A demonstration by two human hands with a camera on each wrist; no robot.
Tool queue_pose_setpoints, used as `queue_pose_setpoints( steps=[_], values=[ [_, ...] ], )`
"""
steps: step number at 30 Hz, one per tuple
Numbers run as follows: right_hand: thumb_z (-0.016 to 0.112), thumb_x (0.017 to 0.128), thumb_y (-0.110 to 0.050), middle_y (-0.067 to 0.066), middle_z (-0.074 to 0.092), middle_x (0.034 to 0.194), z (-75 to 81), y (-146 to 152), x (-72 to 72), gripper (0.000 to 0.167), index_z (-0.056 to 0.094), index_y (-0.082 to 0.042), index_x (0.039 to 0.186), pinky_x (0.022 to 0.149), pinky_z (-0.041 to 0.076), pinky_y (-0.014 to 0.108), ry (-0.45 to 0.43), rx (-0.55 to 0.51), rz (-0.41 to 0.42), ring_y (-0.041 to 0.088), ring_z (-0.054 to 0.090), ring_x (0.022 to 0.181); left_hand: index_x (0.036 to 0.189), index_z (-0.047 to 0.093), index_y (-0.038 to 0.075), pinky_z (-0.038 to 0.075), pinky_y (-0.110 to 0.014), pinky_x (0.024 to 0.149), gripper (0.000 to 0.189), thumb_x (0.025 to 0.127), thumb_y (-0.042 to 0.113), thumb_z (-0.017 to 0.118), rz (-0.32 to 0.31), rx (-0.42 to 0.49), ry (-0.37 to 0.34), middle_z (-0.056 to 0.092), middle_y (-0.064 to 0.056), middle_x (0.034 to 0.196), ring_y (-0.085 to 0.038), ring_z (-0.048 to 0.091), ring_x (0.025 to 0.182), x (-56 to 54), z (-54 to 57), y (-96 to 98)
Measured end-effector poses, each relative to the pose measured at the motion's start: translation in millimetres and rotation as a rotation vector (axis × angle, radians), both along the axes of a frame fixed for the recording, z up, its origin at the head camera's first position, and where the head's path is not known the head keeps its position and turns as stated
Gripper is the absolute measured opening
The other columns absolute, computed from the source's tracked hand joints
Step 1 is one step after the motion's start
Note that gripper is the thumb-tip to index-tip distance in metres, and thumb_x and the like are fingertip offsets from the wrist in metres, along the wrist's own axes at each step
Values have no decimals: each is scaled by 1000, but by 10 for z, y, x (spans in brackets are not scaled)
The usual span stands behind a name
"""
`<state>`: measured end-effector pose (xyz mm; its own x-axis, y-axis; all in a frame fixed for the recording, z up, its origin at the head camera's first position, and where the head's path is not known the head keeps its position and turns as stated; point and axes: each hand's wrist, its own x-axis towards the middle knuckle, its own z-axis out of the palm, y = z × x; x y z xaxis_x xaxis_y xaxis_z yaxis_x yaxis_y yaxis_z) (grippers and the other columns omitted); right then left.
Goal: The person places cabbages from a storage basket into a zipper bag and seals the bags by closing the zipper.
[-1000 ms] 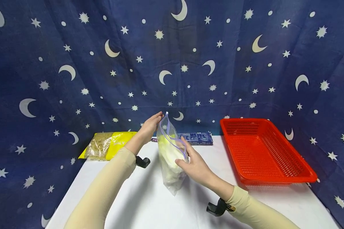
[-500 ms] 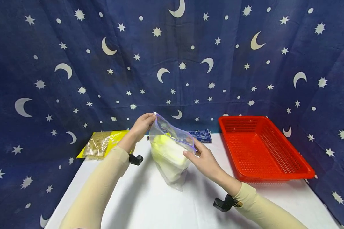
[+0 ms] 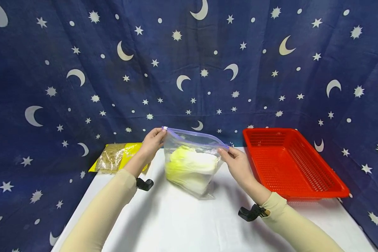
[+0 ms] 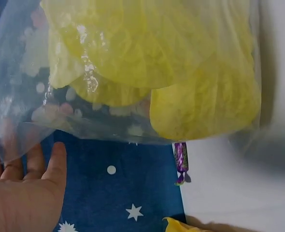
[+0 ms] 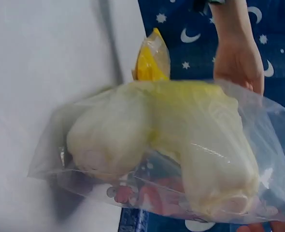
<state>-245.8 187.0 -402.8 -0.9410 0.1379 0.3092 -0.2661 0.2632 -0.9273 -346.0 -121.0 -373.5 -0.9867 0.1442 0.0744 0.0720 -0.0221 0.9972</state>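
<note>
A clear zip bag (image 3: 173, 140) with a purple zip strip hangs upright over the white table, its mouth stretched wide. Inside lie two pale heads of napa cabbage (image 3: 192, 162); the right wrist view shows both white stem ends (image 5: 227, 205). My left hand (image 3: 152, 142) pinches the upper left corner, right beside the white slider (image 3: 165, 128). At the upper right corner my right hand (image 3: 237, 164) pinches the zip strip between thumb and fingers. In the left wrist view yellow leaves (image 4: 205, 104) press against the plastic and the left hand (image 4: 26, 193) shows below.
A red plastic basket (image 3: 305, 196) stands on the right. Behind my left forearm lies a yellow packet (image 3: 111, 157) with a see-through part. The zip bag mostly hides a dark blue box (image 5: 133, 221). A purple-wrapped sweet (image 4: 181, 157) lies at the table's back edge.
The bag has turned its broad side toward me. My hands have moved apart, left hand leftward and right hand rightward and up, pulling the mouth from a gaping loop toward a straight line.
</note>
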Motion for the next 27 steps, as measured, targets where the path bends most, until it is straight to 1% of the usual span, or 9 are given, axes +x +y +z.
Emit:
queue_pose_setpoints(
  steps=[3, 5, 9, 12, 17, 19, 22, 24, 27],
  values=[
    [69, 100, -26, 17, 75, 108, 45, 40, -46, 33, 76, 2, 116, 82, 57, 21, -7, -40, 9, 15, 68, 94, 120, 52, 4, 48, -43, 108, 21, 109, 22, 50, 23, 38, 3, 60, -7, 117, -20, 60, 112, 88, -1, -13],
    [68, 100, -23, 19, 74, 109, 84, 62, -77, 33, 74, 5, 117, 83, 59, 22, -9, -79, 21, 14, 69, 93, 122, 51, 3, 50, -41, 104, 22, 109, 21, 50, 35, 55, 12, 62, -8, 118, -18, 63, 108, 133, -13, -28],
    [66, 101, -21, 21, 73, 111, 159, 113, -130, 35, 71, 7, 121, 83, 60, 23, -24, -120, 41, 13, 69, 92, 122, 51, 0, 51, -41, 105, 24, 109, 20, 51, 66, 79, 34, 64, -9, 117, -15, 65, 105, 214, -34, -34],
    [65, 102, -22, 15, 73, 113, 198, 159, -169, 37, 70, 8, 124, 87, 59, 23, -33, -117, 53, 10, 68, 96, 121, 51, -1, 50, -42, 107, 22, 109, 18, 51, 74, 95, 52, 65, -7, 112, -14, 65, 103, 279, -44, -30],
    [61, 105, -24, -5, 74, 106, 231, 237, -229, 42, 64, 9, 130, 96, 55, 22, -43, -174, 107, 7, 65, 101, 116, 53, 0, 55, -33, 100, 15, 108, 12, 51, 62, 159, 111, 72, 1, 102, -11, 68, 99, 359, -84, -13],
    [58, 106, -25, -10, 73, 103, 238, 263, -241, 42, 64, 10, 129, 95, 53, 20, -35, -198, 123, 7, 65, 102, 113, 54, 1, 56, -29, 95, 11, 107, 9, 52, 64, 196, 147, 74, 3, 98, -10, 69, 96, 380, -99, 17],
    [55, 107, -25, -11, 73, 99, 234, 287, -270, 39, 64, 9, 125, 92, 53, 18, -13, -225, 138, 7, 65, 99, 110, 54, 2, 57, -26, 90, 7, 106, 8, 54, 70, 241, 195, 75, 5, 95, -8, 69, 92, 400, -118, 75],
    [53, 108, -25, -10, 74, 96, 223, 296, -297, 35, 65, 6, 121, 87, 53, 17, 1, -257, 144, 8, 65, 95, 107, 55, 3, 57, -23, 85, 6, 106, 9, 55, 90, 253, 213, 74, 6, 93, -7, 68, 88, 409, -135, 115],
    [52, 109, -25, -7, 73, 91, 201, 298, -333, 28, 67, -2, 114, 76, 50, 17, 6, -311, 144, 9, 61, 88, 107, 56, 4, 55, -20, 77, 6, 105, 10, 57, 117, 270, 222, 72, 6, 91, -6, 66, 83, 424, -166, 169]
  ],
)
